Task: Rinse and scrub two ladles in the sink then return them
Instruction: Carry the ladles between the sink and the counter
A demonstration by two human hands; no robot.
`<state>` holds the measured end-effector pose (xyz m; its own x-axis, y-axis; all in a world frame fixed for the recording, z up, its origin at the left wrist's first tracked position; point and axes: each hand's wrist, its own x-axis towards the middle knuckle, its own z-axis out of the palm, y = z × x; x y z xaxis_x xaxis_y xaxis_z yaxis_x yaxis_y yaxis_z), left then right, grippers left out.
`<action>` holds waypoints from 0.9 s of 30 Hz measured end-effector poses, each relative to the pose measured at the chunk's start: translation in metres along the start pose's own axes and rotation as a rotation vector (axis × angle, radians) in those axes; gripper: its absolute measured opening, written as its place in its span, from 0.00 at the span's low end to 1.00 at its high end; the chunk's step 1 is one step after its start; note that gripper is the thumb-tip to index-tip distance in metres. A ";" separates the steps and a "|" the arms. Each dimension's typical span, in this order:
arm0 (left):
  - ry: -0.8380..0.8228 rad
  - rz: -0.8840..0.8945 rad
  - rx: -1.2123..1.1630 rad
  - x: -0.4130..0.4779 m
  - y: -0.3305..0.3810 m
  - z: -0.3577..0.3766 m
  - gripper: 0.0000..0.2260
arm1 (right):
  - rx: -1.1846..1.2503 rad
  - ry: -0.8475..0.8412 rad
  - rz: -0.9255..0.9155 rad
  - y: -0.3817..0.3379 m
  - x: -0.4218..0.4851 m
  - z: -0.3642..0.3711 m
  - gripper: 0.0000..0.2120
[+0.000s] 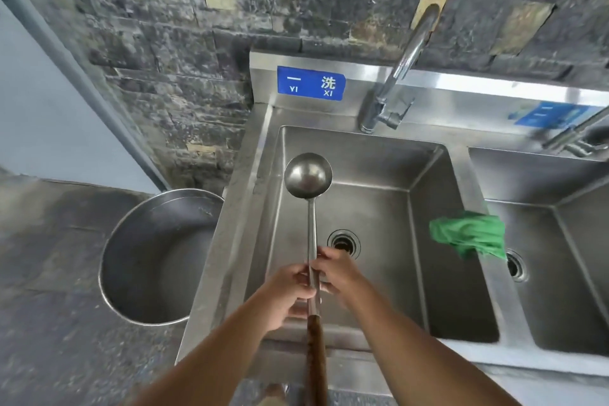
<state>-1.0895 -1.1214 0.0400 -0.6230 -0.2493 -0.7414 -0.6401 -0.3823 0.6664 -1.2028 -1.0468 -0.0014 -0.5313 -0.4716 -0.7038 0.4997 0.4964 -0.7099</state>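
One steel ladle (pixel 308 175) with a long metal shaft and a brown wooden handle is held over the left sink basin (pixel 438 241), bowl pointing away from me. My left hand (pixel 286 293) grips the shaft from the left. My right hand (pixel 336 273) touches the same shaft from the right, fingers curled around it. The ladle's bowl hovers above the basin's far left part. A second ladle is not visible. No water runs from the faucet (pixel 400 72).
A green cloth (pixel 469 234) hangs over the divider between the left basin and the right basin (pixel 560 273). A large steel pot (pixel 148 260) stands on the floor left of the sink. A stone wall rises behind the sink.
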 end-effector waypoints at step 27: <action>0.103 -0.187 0.182 0.198 0.009 -0.041 0.17 | 0.234 -0.020 0.265 0.011 0.176 0.010 0.13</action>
<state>-1.1997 -1.2105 -0.1041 -0.4437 -0.2825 -0.8505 -0.8154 -0.2663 0.5139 -1.2842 -1.1314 -0.1331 -0.3498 -0.3646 -0.8629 0.7626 0.4241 -0.4884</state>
